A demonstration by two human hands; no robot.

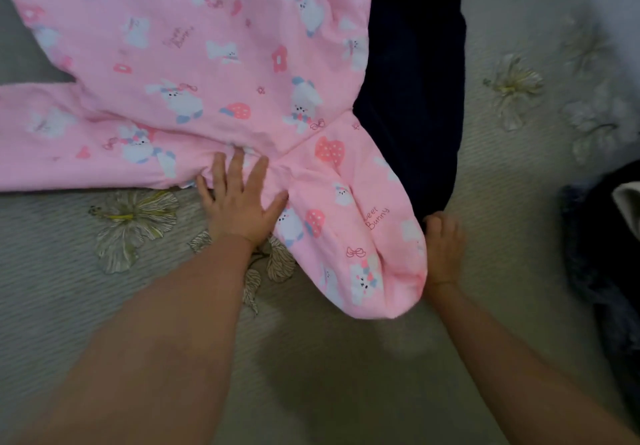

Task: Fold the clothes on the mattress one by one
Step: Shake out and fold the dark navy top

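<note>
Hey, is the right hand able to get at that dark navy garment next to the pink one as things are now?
Probably yes. The right hand sits at the near end of the dark navy garment, beside the pink garment's sleeve. Nothing lies between them, though the pink garment seems to overlap the navy one's left edge.

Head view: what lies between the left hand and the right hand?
The sleeve of the pink bunny-print cotton garment spans it in the head view, left hand flat on it, right hand at its edge.
</note>
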